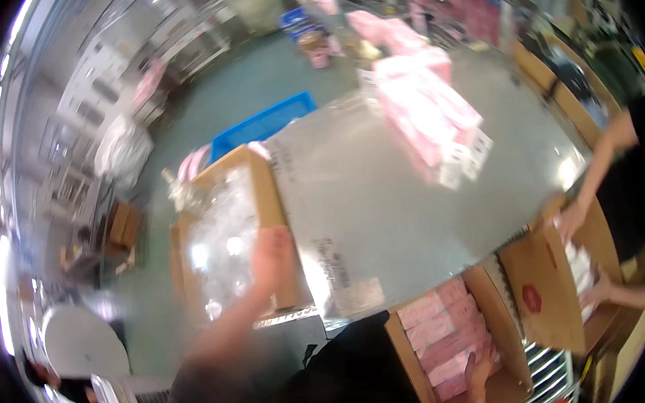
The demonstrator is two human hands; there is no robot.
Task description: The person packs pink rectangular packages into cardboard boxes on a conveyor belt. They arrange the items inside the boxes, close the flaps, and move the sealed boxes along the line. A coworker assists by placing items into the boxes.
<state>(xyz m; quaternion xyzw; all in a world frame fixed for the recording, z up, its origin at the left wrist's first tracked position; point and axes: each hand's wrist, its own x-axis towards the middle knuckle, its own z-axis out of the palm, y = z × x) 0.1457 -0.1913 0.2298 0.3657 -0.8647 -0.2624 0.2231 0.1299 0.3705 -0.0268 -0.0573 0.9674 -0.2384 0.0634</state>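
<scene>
My left hand (268, 262) is blurred and reaches over the near edge of an open cardboard box (266, 189) filled with clear plastic bags (221, 243); whether it holds anything is unclear. My right hand (477, 371) lies flat, fingers apart, on rows of pink packs (437, 332) inside a second cardboard box (410, 364) at my lower right. Both boxes sit against the near edge of a shiny metal table (383, 199).
A pile of pink packs (428, 111) lies at the table's far side. A blue crate (264, 125) stands on the floor behind the left box. At the right, another person's hand (571, 217) reaches into a third cardboard box (543, 291). A white round seat (80, 341) is at lower left.
</scene>
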